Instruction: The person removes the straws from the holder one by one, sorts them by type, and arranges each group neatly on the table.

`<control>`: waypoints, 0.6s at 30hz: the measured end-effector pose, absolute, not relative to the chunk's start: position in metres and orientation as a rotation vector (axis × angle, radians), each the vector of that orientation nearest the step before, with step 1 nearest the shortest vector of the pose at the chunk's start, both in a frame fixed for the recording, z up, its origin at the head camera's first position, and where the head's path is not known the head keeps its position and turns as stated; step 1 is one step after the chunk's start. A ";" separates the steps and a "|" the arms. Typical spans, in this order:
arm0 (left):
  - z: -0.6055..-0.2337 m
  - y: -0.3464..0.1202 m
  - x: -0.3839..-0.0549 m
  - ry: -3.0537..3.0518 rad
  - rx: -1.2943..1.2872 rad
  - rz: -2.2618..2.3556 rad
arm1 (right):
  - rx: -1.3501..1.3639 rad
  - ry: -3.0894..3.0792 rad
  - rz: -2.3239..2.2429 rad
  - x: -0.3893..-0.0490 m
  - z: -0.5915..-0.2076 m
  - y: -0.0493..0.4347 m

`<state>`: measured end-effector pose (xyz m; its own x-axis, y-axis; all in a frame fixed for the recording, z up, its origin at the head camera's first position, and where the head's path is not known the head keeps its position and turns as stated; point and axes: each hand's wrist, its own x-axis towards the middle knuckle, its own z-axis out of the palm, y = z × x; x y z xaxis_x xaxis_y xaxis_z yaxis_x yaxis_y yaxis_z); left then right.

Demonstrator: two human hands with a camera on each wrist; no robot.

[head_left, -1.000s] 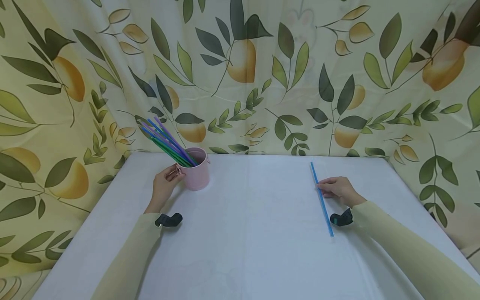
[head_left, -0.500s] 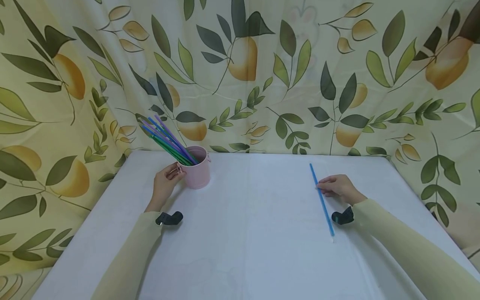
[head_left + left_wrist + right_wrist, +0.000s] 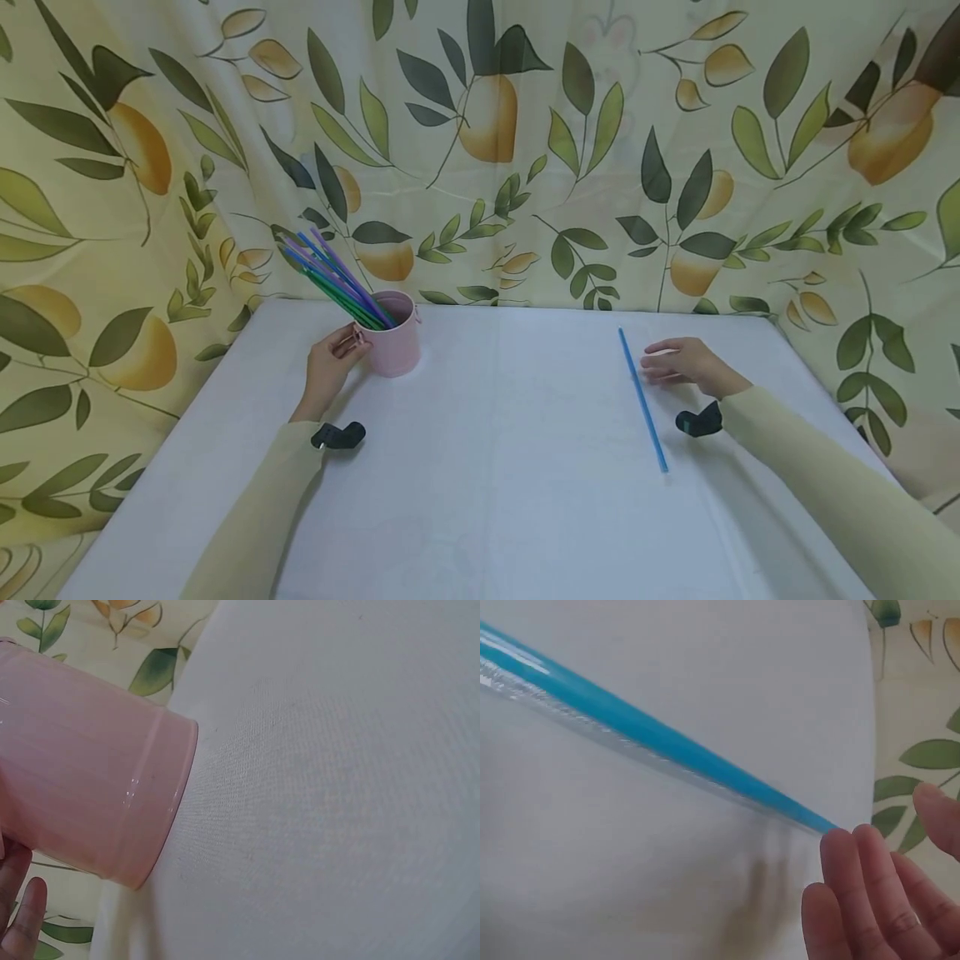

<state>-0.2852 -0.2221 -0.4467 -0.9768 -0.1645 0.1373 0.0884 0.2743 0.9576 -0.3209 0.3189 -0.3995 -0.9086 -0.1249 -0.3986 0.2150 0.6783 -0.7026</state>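
A small pink bucket stands at the back left of the white table, with several green, blue and purple straws leaning out to the left. My left hand pinches the bucket at its left side, near the rim. In the left wrist view the bucket's wall shows, with fingertips at its edge. On the right lies a blue straw, in what looks like a clear wrapper in the right wrist view. Just right of it, my right hand is apart from the straw, fingers extended and holding nothing.
A white cloth covers the table. Behind it hangs a curtain printed with leaves and fruit. Each wrist carries a small black device, such as the one on the right.
My right hand has let go of the blue straw and moved slightly right and away from it. The straw stays on the table. My left hand still holds the bucket.
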 end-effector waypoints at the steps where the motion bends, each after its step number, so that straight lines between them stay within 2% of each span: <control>1: -0.447 -0.222 -0.285 -2.333 0.066 -1.768 | 0.060 2.480 -1.104 -0.322 -0.398 0.319; 8: -0.451 -0.223 -0.286 -2.331 0.071 -1.745 | -0.079 2.546 -1.059 -0.330 -0.378 0.313; 18: -0.448 -0.223 -0.289 -2.334 0.067 -1.731 | -0.269 2.589 -1.204 -0.341 -0.342 0.273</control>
<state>-0.2887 -0.2228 -0.4483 -0.9714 -0.1754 0.1601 0.1024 0.2992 0.9487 -0.3408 0.2732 -0.3422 -0.9454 -0.2798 -0.1670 -0.0526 0.6369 -0.7691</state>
